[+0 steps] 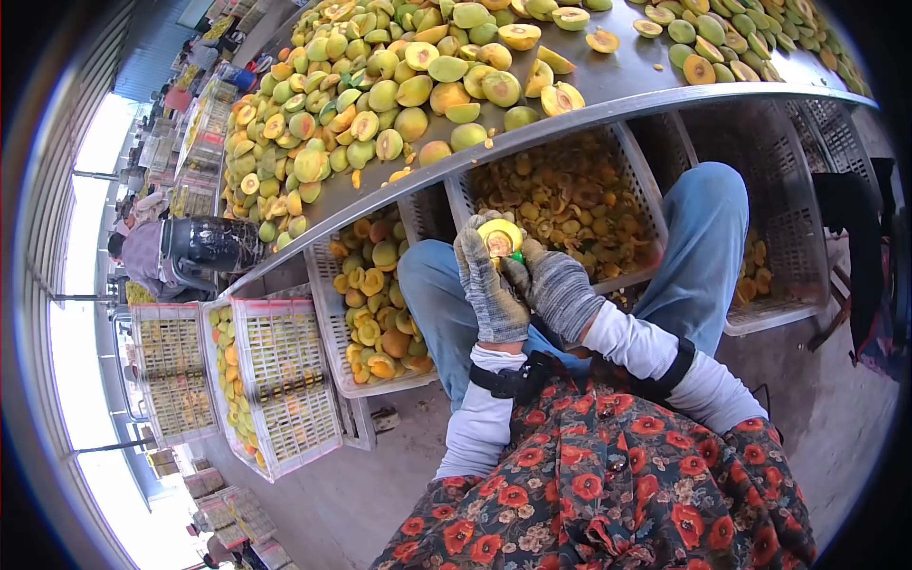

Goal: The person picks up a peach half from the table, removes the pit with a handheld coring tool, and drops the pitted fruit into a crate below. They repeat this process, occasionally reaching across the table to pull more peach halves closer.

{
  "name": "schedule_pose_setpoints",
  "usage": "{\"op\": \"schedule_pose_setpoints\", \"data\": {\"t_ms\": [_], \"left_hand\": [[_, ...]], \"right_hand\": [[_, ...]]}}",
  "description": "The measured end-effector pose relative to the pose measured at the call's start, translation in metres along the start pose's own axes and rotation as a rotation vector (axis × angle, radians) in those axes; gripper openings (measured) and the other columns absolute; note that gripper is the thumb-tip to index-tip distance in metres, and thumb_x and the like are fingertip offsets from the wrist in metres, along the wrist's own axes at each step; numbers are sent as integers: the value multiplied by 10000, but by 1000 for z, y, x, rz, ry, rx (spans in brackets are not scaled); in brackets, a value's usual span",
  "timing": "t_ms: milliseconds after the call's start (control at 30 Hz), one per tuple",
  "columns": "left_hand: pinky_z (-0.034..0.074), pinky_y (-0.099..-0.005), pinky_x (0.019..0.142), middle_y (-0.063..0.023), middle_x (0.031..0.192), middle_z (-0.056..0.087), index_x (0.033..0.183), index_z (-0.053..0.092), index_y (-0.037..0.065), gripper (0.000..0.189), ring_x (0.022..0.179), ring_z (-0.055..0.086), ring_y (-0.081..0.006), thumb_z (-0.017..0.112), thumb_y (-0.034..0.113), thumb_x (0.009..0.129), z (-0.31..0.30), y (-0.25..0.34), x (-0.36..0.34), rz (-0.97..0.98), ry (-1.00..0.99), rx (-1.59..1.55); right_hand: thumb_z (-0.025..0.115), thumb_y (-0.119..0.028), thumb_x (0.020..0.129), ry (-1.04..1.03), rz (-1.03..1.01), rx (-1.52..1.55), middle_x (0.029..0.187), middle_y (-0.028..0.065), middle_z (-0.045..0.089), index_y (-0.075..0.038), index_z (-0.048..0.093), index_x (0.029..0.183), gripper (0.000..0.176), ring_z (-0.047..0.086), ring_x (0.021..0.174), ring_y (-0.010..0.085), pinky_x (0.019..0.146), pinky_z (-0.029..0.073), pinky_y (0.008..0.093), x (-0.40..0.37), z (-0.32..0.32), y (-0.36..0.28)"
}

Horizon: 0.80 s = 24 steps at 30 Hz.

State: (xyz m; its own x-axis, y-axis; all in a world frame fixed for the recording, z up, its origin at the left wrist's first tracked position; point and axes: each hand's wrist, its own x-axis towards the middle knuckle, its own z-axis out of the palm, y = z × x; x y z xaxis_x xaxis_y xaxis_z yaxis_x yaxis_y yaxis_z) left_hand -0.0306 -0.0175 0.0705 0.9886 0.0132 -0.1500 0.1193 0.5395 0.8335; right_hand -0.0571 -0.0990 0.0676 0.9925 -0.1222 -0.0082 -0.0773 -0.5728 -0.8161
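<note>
Metal table (613,74), heaped with stone-fruit halves (383,95).
Left hand (489,294) holds one fruit half (499,239); right hand (560,285) pinches something green (517,256) (tool, probably). If fruit slips, left hand could get nicked.

Cut fruit and a small green object, held near mid-frame.
The halved fruit (500,237) faces its cut side upward toward the camera, yellow flesh ringing a brownish-orange centre; whether stone or hollow is unclear. The bright green object (518,256), mostly hidden, sits just beside its lower right edge.
</note>
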Motion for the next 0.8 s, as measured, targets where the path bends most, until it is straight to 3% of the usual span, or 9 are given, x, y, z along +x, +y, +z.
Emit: {"op": "schedule_pose_setpoints", "data": {"t_ms": [100,233,267,300,367,400,567,667,800], "left_hand": [[445,-252,797,-69,1027,542,1071,490,53,378,930,529,-147,468,390,900,15,4,-9,146,6,133],[470,-222,655,-69,853,590,922,561,41,364,778,565,-136,498,398,883,7,15,-1,45,32,263],[463,-229,610,-66,750,589,851,575,28,391,674,558,-128,509,413,872,6,15,2,111,28,258],[463,-229,610,-66,750,589,851,575,28,391,674,558,-128,509,413,872,3,17,2,111,38,264],[447,-227,592,-71,740,587,857,568,18,389,650,548,-121,522,404,867,4,29,3,11,-180,178],[428,-228,579,-62,741,592,834,585,11,330,648,536,-110,562,339,852,6,30,4,128,-260,273],[395,-220,561,-49,716,604,782,617,-7,208,631,517,-93,592,197,818,3,27,10,290,-256,622],[433,-233,548,-55,666,602,769,610,-5,173,583,526,-105,613,162,816,2,5,21,276,-59,425],[475,-246,558,-55,678,595,784,591,21,256,590,566,-139,590,270,841,-23,-22,39,110,131,193]], "right_hand": [[432,-450,865,-107,108,-18,748,204,604,-35,490,1038,453,599,738,356,629,461,439,-5,5,6],[444,-492,852,-118,-79,428,774,193,610,-21,565,969,500,591,761,358,667,462,406,1,34,26],[494,-512,832,-91,-128,678,637,140,585,-39,588,839,483,577,546,278,508,461,369,0,39,25],[494,-512,832,-101,-126,685,637,140,585,-39,588,839,483,577,546,278,508,461,369,-2,36,33],[512,-476,847,-844,538,1087,508,53,499,-70,569,779,416,454,355,152,330,367,297,3,-22,14],[496,-456,868,-833,609,1185,463,-24,405,-110,534,715,381,335,295,67,266,262,216,0,-32,9],[484,-485,861,-1303,705,1587,483,-51,394,-119,520,715,395,316,313,38,266,260,176,6,-32,31],[465,-483,871,-1129,669,1398,479,-81,306,-135,487,732,375,230,317,30,259,218,180,9,-44,10],[456,-488,872,-1145,708,1373,477,-87,303,-143,487,753,366,240,318,26,261,218,179,20,-33,25]]}}
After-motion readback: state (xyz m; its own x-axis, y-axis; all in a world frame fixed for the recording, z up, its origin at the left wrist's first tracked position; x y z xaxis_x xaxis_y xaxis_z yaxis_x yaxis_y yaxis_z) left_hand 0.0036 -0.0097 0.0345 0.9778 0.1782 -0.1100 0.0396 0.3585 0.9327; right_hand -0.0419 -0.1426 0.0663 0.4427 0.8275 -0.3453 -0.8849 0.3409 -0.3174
